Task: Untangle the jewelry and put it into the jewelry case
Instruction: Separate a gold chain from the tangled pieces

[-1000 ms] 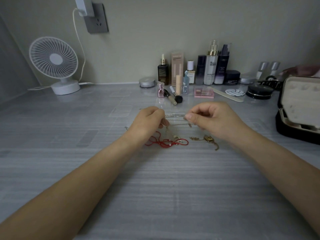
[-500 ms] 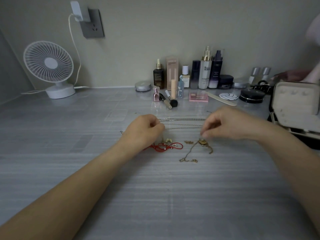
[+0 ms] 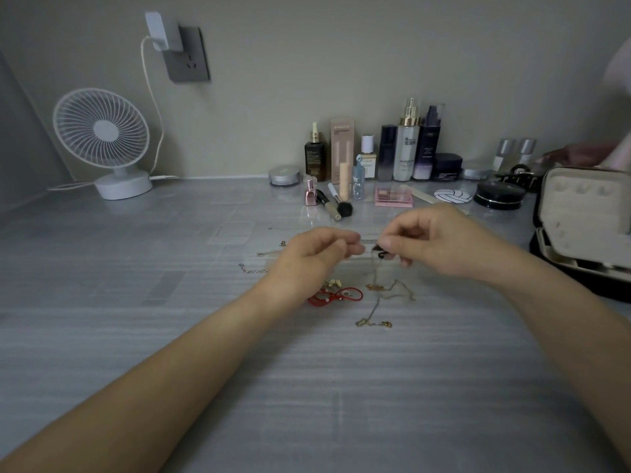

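Both the left hand [image 3: 314,254] and right hand [image 3: 433,240] pinch a thin chain [image 3: 369,241]

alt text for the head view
The left hand and right hand pinch a thin chain between them above a grey table, over a red cord bracelet and loose gold chains. An open jewelry case stands at right.

Entry one: we record the left hand [image 3: 307,257] and right hand [image 3: 440,244] drawn close again, fingertips almost meeting. Half a second ago they stood well apart with the silver chain [image 3: 369,241] pulled taut between them. Entry two: we list the dark pendant [image 3: 379,251], earlier lying on the table [image 3: 205,336], as now lifted in the right hand's pinch, with its gold chain [image 3: 374,308] trailing down to the tabletop.
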